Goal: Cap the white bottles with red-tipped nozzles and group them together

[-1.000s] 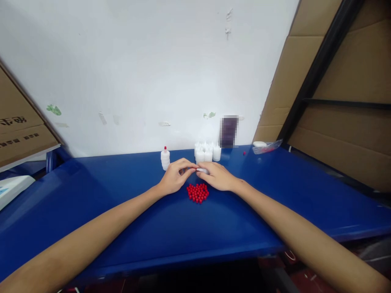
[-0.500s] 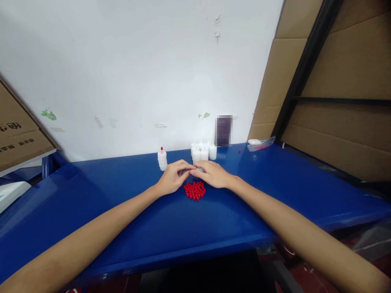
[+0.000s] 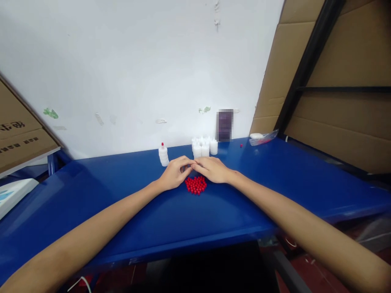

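My left hand and my right hand meet at the fingertips over the table. The left thumb and fingers come together in a pinch. My right hand curls palm down, its thumb touching the left fingertips. What they hold, if anything, is hidden by the fingers. Just below them lies a pile of small red caps. Behind the right hand stand several white bottles in a close group. Left of that group is a white bottle with a red cap on top; its outline is stepped.
The blue table runs along a white wall. At the back right lie a clear plastic bag and a lone red cap. A blurred dark rectangle is by the wall. A white box sits at left.
The view has tilted slightly, so the scene sits higher. My hands stay together above the caps; a whitish bit seen between them before is now covered by the fingers.
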A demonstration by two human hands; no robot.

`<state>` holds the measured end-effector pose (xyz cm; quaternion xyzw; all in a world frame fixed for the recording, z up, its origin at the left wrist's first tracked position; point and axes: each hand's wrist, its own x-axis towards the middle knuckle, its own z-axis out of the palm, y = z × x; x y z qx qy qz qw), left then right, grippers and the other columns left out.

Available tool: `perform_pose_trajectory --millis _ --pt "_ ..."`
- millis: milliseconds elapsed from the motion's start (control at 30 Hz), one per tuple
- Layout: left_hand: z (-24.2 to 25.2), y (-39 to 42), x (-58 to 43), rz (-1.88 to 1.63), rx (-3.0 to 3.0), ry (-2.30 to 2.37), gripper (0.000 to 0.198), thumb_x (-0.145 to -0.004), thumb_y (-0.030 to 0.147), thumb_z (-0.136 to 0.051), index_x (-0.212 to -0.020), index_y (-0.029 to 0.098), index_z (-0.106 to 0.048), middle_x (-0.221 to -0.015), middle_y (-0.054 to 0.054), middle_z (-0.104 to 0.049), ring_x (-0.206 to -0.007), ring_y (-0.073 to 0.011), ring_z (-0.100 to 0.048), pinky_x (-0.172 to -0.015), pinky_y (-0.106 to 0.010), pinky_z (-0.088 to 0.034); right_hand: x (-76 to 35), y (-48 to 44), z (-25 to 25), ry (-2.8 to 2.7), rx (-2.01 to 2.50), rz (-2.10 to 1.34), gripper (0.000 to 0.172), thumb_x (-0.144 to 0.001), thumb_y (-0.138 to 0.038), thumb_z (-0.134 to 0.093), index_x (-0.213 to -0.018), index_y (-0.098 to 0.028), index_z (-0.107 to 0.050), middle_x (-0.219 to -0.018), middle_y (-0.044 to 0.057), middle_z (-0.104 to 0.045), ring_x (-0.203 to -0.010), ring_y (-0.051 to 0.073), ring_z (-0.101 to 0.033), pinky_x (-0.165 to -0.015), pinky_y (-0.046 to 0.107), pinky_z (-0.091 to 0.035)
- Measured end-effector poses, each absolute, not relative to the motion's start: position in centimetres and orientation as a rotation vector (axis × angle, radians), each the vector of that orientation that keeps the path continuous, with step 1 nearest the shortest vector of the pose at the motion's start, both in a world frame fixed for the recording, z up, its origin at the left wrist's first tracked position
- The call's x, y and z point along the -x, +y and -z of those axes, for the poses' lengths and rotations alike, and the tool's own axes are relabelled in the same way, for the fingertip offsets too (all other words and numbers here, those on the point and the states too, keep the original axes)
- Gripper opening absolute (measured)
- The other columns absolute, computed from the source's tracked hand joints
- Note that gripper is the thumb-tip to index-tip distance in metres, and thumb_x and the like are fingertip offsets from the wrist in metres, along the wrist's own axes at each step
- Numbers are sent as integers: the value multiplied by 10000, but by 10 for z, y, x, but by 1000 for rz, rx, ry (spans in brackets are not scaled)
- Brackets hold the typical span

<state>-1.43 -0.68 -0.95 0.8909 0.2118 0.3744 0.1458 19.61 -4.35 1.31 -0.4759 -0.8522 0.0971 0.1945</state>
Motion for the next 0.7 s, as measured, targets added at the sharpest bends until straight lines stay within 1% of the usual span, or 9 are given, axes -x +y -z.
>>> perform_pose_trajectory --millis 167,267,433,533,600,700 --pt "9 -9 14 -1075 -2609 573 238 -963 165 -560 -1098 173 -756 -905 -58 -698 -713 -123 -591 -654 -248 -483 -192 -46 -12 -2292 1457 -264 300 -967 -446 -482 -799 -226 -599 -815 23 -688 -757 188 -585 -634 288 -273" --pt "8 -11 14 -1052 -2646 538 267 -949 141 -549 -1112 173 -758 -930 -69 -707 -746 -134 -608 -686 -264 -496 -191 -46 -12 -2273 1482 -291 286 -924 -452 -523 -776 -231 -628 -771 17 -682 -735 189 -580 -623 289 -273" --pt "7 -12 14 -1021 -2658 546 269 -968 156 -533 -1117 179 -755 -959 -72 -703 -752 -134 -603 -702 -270 -503 -193 -44 -14 -2305 1494 -316 301 -923 -456 -523 -766 -226 -637 -771 21 -698 -731 194 -594 -622 294 -283" --pt "7 -11 14 -1000 -2661 569 251 -982 176 -534 -1116 175 -746 -937 -66 -694 -753 -135 -601 -708 -271 -505 -195 -43 -14 -2321 1478 -336 281 -927 -432 -511 -806 -226 -658 -814 25 -715 -758 199 -606 -634 292 -294" --pt "7 -11 14 -995 -2658 574 247 -997 188 -528 -1115 170 -744 -955 -75 -697 -785 -144 -617 -727 -281 -513 -196 -42 -14 -2330 1466 -350 281 -928 -429 -501 -828 -228 -671 -831 28 -718 -773 202 -608 -640 291 -294" --pt "8 -10 13 -1008 -2649 564 257 -1006 183 -515 -1114 173 -748 -997 -89 -701 -846 -161 -644 -755 -299 -522 -196 -42 -13 -2329 1477 -350 292 -921 -439 -500 -827 -229 -680 -801 27 -710 -751 199 -599 -637 293 -289"
